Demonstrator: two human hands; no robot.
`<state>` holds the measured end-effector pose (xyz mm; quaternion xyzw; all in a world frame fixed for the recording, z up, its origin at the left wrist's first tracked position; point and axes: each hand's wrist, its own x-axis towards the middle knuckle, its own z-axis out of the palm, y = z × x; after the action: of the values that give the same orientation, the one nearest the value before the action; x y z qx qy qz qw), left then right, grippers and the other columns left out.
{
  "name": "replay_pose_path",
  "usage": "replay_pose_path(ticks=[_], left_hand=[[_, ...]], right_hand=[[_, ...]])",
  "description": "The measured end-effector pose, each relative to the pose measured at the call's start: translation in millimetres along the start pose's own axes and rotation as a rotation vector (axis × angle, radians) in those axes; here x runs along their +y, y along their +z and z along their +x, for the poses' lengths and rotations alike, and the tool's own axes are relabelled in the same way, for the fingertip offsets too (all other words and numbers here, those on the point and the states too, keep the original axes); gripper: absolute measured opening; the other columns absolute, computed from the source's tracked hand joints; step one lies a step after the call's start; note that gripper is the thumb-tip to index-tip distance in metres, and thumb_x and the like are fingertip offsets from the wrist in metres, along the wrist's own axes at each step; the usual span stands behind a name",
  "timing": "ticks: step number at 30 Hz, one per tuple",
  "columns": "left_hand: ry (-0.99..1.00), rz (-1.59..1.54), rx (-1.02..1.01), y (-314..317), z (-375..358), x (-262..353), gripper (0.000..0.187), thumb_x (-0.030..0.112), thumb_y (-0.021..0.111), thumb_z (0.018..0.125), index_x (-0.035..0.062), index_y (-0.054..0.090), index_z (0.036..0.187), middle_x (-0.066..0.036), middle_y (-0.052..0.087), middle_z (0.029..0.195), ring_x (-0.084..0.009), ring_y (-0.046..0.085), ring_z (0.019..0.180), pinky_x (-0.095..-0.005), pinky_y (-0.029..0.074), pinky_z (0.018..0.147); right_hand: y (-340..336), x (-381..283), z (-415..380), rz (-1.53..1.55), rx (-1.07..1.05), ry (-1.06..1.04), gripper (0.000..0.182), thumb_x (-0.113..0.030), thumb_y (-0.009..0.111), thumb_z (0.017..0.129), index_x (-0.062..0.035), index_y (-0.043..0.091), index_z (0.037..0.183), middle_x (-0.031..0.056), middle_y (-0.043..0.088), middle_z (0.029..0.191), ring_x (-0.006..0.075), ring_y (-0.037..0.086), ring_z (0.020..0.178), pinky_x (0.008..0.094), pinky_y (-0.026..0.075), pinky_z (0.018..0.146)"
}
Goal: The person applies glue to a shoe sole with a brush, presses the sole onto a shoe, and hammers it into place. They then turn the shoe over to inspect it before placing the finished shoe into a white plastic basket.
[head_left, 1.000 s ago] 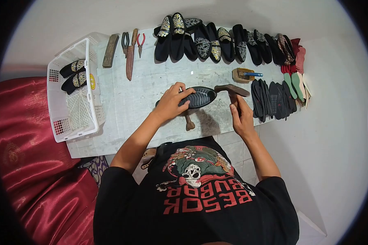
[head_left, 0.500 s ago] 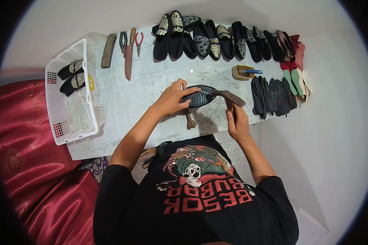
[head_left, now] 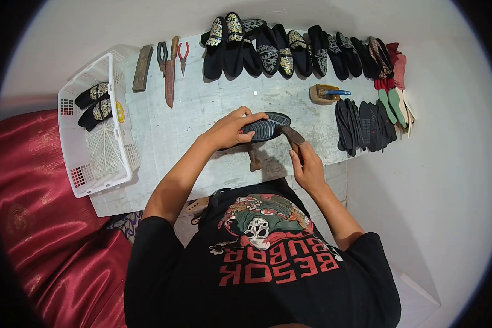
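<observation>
A black shoe (head_left: 268, 127) lies sole up on a stand in the middle of the grey work table (head_left: 197, 115). My left hand (head_left: 229, 130) presses on its near end and holds it down. My right hand (head_left: 307, 165) grips the handle of a brown hammer (head_left: 291, 134), whose head rests against the right end of the ribbed sole. The stand's wooden post (head_left: 254, 160) shows below the shoe.
A row of black embroidered slippers (head_left: 290, 49) lines the table's far edge. Pliers, a knife (head_left: 170, 71) and a block lie at far left. A white basket (head_left: 95, 128) holds two slippers. Stacked black soles (head_left: 363, 127) and coloured insoles sit right. Red cloth (head_left: 44, 229) lies left.
My right hand has brought the hammer down and leftward onto the sole's right end. My left hand stays on the shoe.
</observation>
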<state>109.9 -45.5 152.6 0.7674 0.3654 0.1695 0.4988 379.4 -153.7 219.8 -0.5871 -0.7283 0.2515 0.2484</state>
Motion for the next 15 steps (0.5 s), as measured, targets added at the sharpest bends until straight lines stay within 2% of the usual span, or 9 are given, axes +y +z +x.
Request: replay_pose_path(ticks=[3,7,9,11,15], left_hand=[[0.001,-0.046,-0.011,-2,-1,2,0.059,0.021,0.069,0.091,0.0301,0.055,0.147,-0.012,0.057,0.109,-0.0290,0.060,0.099,-0.0367,0.050,0.090],[0.019,-0.022,-0.005,-3,-1,0,0.059,0.021,0.068,0.092,0.0308,0.054,0.148,-0.011,0.058,0.107,-0.0278,0.060,0.098,-0.0370,0.050,0.088],[-0.033,-0.014,-0.033,-2,-2,2,0.060,0.021,0.068,0.093,0.0320,0.053,0.149,-0.010,0.058,0.105,-0.0271,0.060,0.097,-0.0373,0.050,0.087],[-0.017,-0.015,-0.028,0,-2,-3,0.060,0.022,0.067,0.093,0.0331,0.051,0.150,-0.011,0.058,0.105,-0.0277,0.061,0.096,-0.0377,0.050,0.087],[-0.035,-0.012,-0.077,-3,-2,-2,0.061,0.024,0.066,0.095,0.0354,0.047,0.152,-0.012,0.059,0.105,-0.0295,0.062,0.095,-0.0392,0.050,0.087]], right_hand=[[-1,-3,2,-0.033,0.012,0.006,0.040,-0.011,0.059,0.100,-0.0025,0.053,0.139,0.0235,0.066,0.105,0.0444,0.067,0.088,0.0461,0.054,0.074],[0,-5,-9,0.020,0.039,-0.021,0.041,-0.008,0.059,0.100,-0.0039,0.054,0.140,0.0215,0.065,0.101,0.0415,0.066,0.083,0.0458,0.053,0.072],[5,-4,-14,0.072,0.062,-0.056,0.042,-0.007,0.060,0.099,-0.0043,0.053,0.141,0.0206,0.064,0.100,0.0404,0.066,0.081,0.0457,0.053,0.071],[11,-8,-17,0.009,-0.038,0.054,0.046,-0.006,0.060,0.098,-0.0046,0.051,0.143,0.0195,0.063,0.097,0.0387,0.065,0.079,0.0454,0.052,0.069],[9,-8,-14,-0.002,-0.036,0.050,0.046,-0.008,0.061,0.098,-0.0042,0.051,0.144,0.0198,0.063,0.097,0.0389,0.066,0.081,0.0451,0.053,0.070]])
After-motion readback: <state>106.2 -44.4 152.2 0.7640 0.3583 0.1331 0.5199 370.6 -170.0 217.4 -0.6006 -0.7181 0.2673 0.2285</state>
